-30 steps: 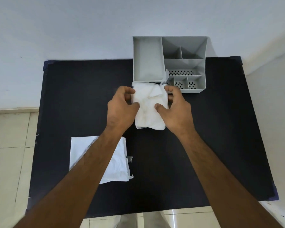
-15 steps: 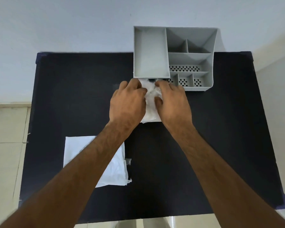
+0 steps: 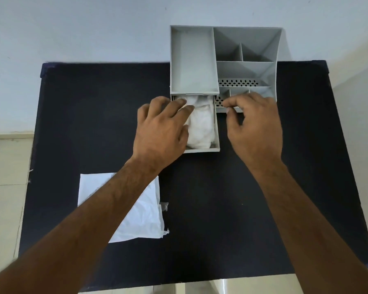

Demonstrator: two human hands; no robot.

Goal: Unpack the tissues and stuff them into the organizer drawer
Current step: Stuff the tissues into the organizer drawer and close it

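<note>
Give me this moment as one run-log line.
step: stuffing | tissues in open drawer of organizer | left hand pressing tissues | right hand beside drawer, empty | empty wrapper on table

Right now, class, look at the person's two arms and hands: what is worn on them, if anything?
Nothing is worn. The left hand and right hand are bare, with no gloves, rings or watch visible. Both forearms are bare too, with visible hair, and no sleeve shows anywhere up to the frame's lower edge.

Both forearms are bare to the frame edge, hairy, with no sleeves, watch or rings.
</note>
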